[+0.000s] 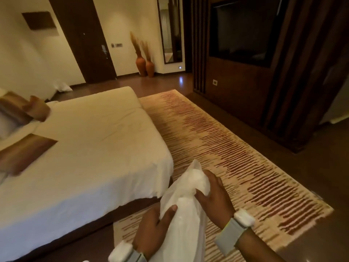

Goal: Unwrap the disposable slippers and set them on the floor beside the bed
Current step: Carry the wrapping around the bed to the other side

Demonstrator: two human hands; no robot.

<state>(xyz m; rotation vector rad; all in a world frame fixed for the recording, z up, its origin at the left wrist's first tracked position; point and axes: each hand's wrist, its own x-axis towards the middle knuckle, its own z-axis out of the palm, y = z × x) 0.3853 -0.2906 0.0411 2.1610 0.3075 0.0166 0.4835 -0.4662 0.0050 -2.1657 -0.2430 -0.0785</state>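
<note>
A white wrapped pack of disposable slippers (184, 210) is held upright in front of me, still inside its thin translucent wrapper, above the rug near the bed's corner. My left hand (153, 229) grips the pack's lower left side, thumb pressed on the wrapper. Around the upper right part, my right hand (213, 197) closes its fingers, pinching the bulge of white material. Both wrists wear grey bands with white pads. The bed (90, 148) with white sheets lies to the left.
A striped beige and red rug (236, 148) covers the floor beside the bed's foot. Brown cushions (24, 110) lie on the bed. A dark wooden TV unit (245, 53) stands at right, two orange vases (145, 67) by the far wall.
</note>
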